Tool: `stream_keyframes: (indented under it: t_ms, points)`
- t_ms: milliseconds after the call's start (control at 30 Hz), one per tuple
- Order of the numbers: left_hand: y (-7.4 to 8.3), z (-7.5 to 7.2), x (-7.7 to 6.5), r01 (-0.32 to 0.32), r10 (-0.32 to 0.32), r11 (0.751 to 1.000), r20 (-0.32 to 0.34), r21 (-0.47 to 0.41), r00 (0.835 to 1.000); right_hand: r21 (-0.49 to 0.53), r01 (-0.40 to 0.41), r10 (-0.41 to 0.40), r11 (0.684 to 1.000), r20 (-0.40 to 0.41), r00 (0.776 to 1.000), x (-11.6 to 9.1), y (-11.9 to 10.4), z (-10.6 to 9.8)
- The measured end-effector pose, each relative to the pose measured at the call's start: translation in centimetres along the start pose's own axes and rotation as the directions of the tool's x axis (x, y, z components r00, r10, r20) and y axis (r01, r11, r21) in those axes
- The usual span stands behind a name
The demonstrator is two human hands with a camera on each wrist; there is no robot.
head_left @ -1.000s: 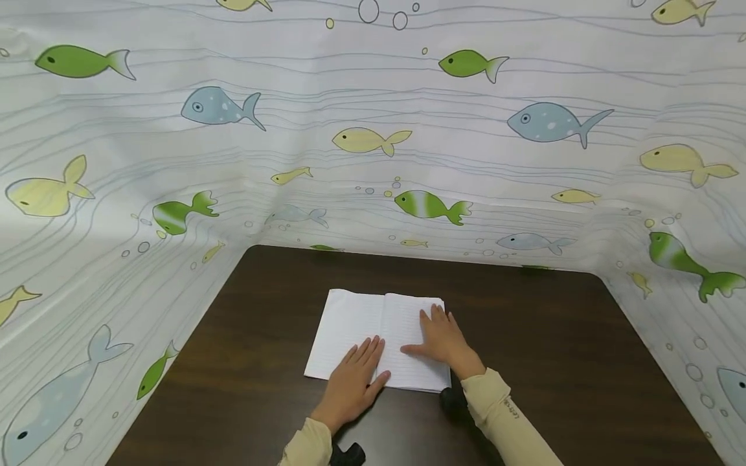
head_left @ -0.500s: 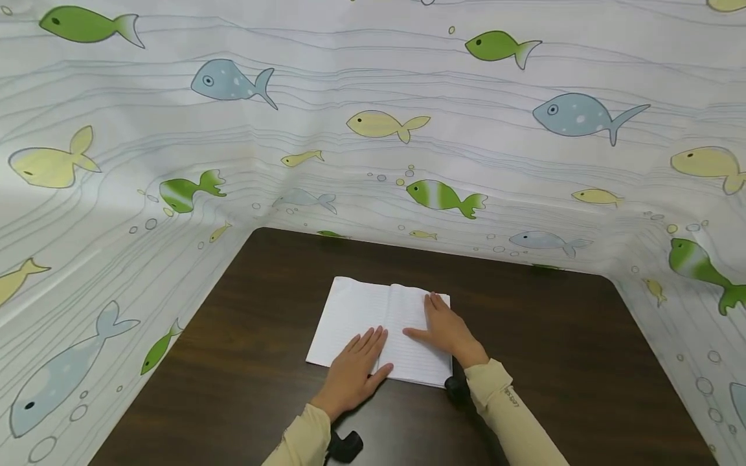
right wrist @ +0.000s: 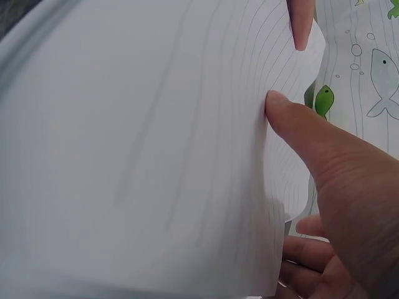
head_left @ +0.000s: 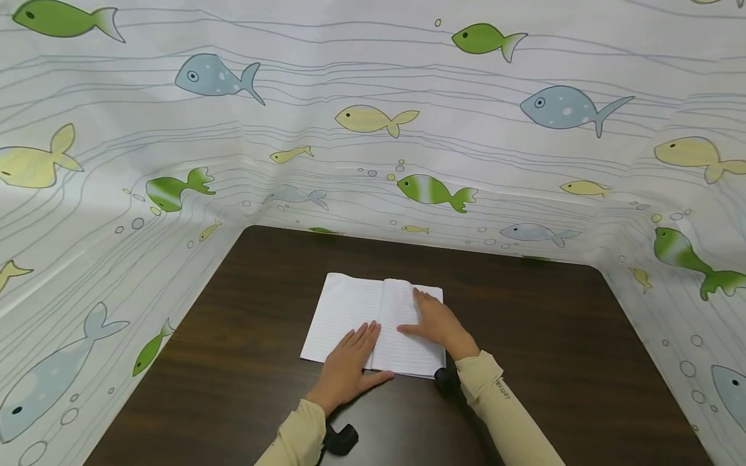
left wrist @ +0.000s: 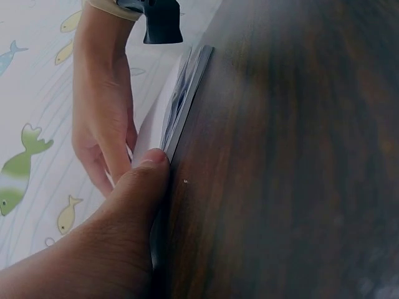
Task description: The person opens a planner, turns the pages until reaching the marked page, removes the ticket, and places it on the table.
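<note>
A lined notebook (head_left: 350, 304) lies spread on the dark table, both visible pages without writing. My left hand (head_left: 345, 366) rests flat on the lower left page beside the fold, its thumb stretched along the bottom edge. In the left wrist view that thumb (left wrist: 134, 187) lies against the edge of the stacked sheets. My right hand (head_left: 438, 322) lies on the right page with fingers stretched toward its top and thumb spread apart. Close up in the right wrist view, the page (right wrist: 187, 156) bulges upward under the right thumb (right wrist: 290, 115) and partly hides the other fingers.
The dark wooden table (head_left: 553, 349) extends around the notebook. A white curtain with printed fish (head_left: 361, 65) encloses its back and sides. Black wrist devices are strapped below both hands, one (head_left: 340, 440) at the left wrist and one (head_left: 447, 382) at the right.
The right fingers have slid left across the right page, and its top sheet now buckles near the upper edge. The left thumb has spread out farther along the bottom edge. The head view has shifted.
</note>
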State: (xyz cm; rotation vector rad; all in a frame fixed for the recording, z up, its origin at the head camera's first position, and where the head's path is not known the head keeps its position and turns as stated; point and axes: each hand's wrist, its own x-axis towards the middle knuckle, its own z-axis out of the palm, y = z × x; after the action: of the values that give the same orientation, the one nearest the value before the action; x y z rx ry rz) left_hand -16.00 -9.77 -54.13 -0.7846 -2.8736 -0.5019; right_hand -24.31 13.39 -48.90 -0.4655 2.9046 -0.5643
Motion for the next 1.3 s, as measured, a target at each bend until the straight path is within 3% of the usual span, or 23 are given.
stream_keyframes:
  t_ms: [433,700,833,1000,1300]
  points:
    - [0.0,-0.1,-0.2,0.014,-0.014,0.999,0.005,-0.029,1.000,-0.097,0.020,-0.023,0.995,-0.029,0.999,0.2,-0.2,0.2]
    - [0.1,-0.4,-0.2,0.001,-0.001,0.999,-0.020,-0.035,1.000,-0.023,0.028,-0.030,0.999,-0.096,0.995,0.1,-0.7,-0.3]
    - [0.3,-0.3,-0.3,-0.002,0.002,0.998,-0.015,-0.061,1.000,0.023,-0.035,0.038,0.999,-0.160,0.986,-0.1,-1.0,-0.1]
    - [0.4,0.1,-0.4,-0.007,0.006,0.998,-0.014,-0.058,1.000,0.247,-0.124,0.189,0.961,-0.264,0.946,-0.3,-1.1,0.5]
    - [-0.1,0.3,-0.1,-0.019,0.018,1.000,-0.051,-0.016,0.999,0.499,-0.137,0.369,0.856,-0.403,0.837,-0.4,-0.8,0.7]
